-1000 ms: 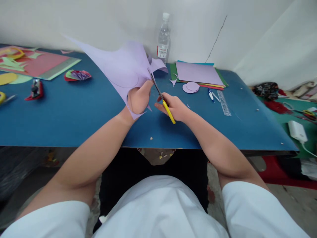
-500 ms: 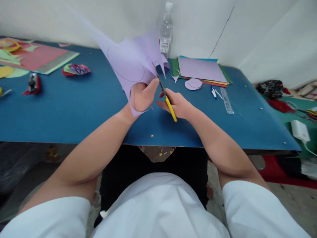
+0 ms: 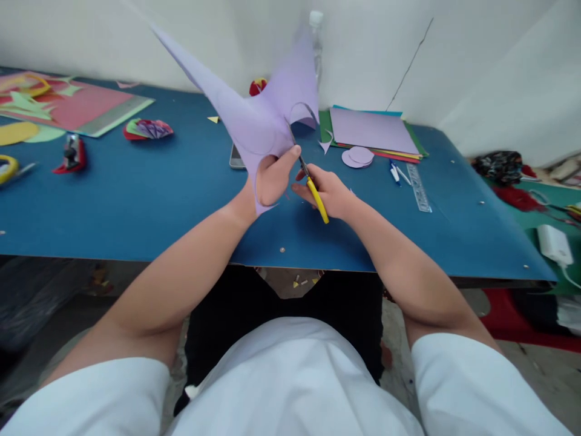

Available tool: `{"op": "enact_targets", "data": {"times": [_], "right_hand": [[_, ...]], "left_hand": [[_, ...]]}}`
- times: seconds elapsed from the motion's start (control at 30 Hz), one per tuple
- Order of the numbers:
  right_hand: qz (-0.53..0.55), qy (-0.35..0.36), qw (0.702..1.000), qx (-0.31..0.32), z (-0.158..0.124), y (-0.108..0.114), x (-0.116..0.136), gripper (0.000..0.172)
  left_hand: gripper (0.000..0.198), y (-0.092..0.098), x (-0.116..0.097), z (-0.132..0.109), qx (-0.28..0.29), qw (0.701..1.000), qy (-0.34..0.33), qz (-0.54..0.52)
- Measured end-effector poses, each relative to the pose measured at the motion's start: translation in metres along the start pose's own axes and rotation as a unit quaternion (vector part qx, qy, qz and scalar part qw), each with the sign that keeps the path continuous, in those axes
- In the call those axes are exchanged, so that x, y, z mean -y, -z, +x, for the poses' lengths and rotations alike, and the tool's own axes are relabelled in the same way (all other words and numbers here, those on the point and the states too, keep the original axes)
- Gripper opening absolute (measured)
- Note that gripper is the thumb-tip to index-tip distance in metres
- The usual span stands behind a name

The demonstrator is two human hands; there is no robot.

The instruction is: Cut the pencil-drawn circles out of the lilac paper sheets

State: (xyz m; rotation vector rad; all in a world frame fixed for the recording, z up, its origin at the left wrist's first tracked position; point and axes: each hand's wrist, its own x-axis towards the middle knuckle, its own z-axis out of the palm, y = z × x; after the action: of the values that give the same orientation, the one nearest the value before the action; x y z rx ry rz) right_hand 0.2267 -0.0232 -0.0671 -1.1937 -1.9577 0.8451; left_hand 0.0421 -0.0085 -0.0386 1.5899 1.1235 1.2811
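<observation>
Purple sheet (image 3: 256, 118) is held up off the table (image 3: 181, 209), in front of the body, by the left hand (image 3: 276, 178); paper pinched, thumb toward the blades. Yellow-handled scissors (image 3: 319, 201) are gripped in the right hand (image 3: 330, 191), blades at the sheet's right-hand part, beside a curled strip (image 3: 305, 111).

For a clean cut, the sheet is best turned into the blades by the left hand, with the scissors kept nearly in place. Short, even snips suit a curve; full closing at the tips risks a jagged edge. The left thumb sits near the blades and should be kept clear. The floppy paper is best held taut close to the cut, since bending could pull it off line.

Hard to make out: left fingertips are hidden behind paper; exact pinch cannot be told. Right fingers in the handle loops are partly hidden, as is the blade opening. Curved line on the sheet is faint. Sheet's far corner is blurred against the wall. Bottle (image 3: 316, 19) is mostly covered, as is a grey flat object (image 3: 236, 160); its identity is unclear.
</observation>
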Motion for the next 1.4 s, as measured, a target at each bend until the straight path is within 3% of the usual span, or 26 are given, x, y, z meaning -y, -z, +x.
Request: {"op": "enact_targets", "data": {"times": [0.13, 0.2, 0.27, 0.43, 0.57, 0.83, 1.03, 1.17, 1.27, 1.4], "right_hand": [[0.077, -0.022, 0.997, -0.008, 0.000, -0.005, -0.001, 0.049], [0.132, -0.043, 0.990, -0.002, 0.000, -0.007, -0.001, 0.052], [0.178, -0.056, 0.982, 0.005, 0.000, -0.009, 0.001, 0.054], [0.221, -0.060, 0.973, 0.006, 0.000, -0.010, 0.006, 0.058], [0.245, -0.076, 0.966, 0.001, 0.001, -0.011, 0.009, 0.063], [0.240, -0.108, 0.965, 0.001, 0.001, -0.009, 0.013, 0.053], [0.237, -0.165, 0.957, -0.013, 0.001, -0.013, 0.019, 0.053], [0.269, -0.162, 0.949, -0.015, 0.002, -0.017, 0.016, 0.056], [0.302, -0.143, 0.942, -0.029, 0.004, -0.019, 0.013, 0.062], [0.364, -0.113, 0.920, -0.091, 0.008, -0.019, 0.011, 0.075]], "left_hand": [[0.051, -0.004, 0.008, 0.009, -0.004, 0.996, 0.003, -0.084], [0.056, -0.006, 0.014, 0.015, -0.002, 0.984, -0.002, -0.181], [0.066, -0.007, 0.021, 0.020, -0.010, 0.979, -0.013, -0.202], [0.071, -0.006, 0.033, 0.025, -0.022, 0.985, -0.026, -0.169], [0.058, -0.007, 0.034, 0.026, -0.028, 0.989, 0.004, -0.142], [0.032, -0.003, 0.042, 0.027, -0.095, 0.992, -0.022, -0.078], [0.030, 0.002, 0.043, 0.027, -0.135, 0.989, -0.019, -0.064], [0.025, 0.004, 0.032, 0.020, -0.120, 0.981, -0.003, -0.150], [0.025, 0.003, 0.027, 0.015, -0.068, 0.976, 0.011, -0.207], [0.030, 0.001, 0.033, 0.010, 0.002, 0.981, 0.015, -0.192]]}}
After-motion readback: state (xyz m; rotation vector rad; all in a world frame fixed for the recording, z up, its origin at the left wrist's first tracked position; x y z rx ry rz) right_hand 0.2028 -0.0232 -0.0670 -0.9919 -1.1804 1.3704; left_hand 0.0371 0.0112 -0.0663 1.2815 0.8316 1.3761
